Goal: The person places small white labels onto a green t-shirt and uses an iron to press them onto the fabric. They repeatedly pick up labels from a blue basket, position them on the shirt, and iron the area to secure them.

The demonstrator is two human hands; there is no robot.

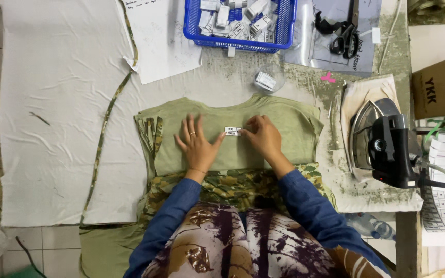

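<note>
A small white label (232, 131) lies on the olive green garment (284, 128), just below the neckline and near the middle of the table (52, 103). The right hand (263, 138) pinches the right end of this label with its fingertips; the fingers are bent and close together. The left hand (198, 144) lies flat and open on the cloth, fingers spread, with the thumb pointing to the left end of the label; whether it touches it I cannot tell. A ring is on one finger.

Under the garment, toward the person, is a stack of camouflage fabric (233, 188). A narrow camouflage strip (110, 105) runs over the white table cover on the left.

Behind the garment stands a blue plastic basket (279, 31) full of small white labels, its top cut off by the picture edge. One more small white label sits in a clear round dish (268, 80) between basket and garment. A white paper sheet (166, 41) with handwriting lies left of the basket. Black scissors (343, 36) lie right of it on a clear sleeve. A black iron (384, 146) rests on a stained pad at the right, beside a brown cardboard box (436, 90) that is partly cut off. The printing on the labels is too small to make out.
</note>
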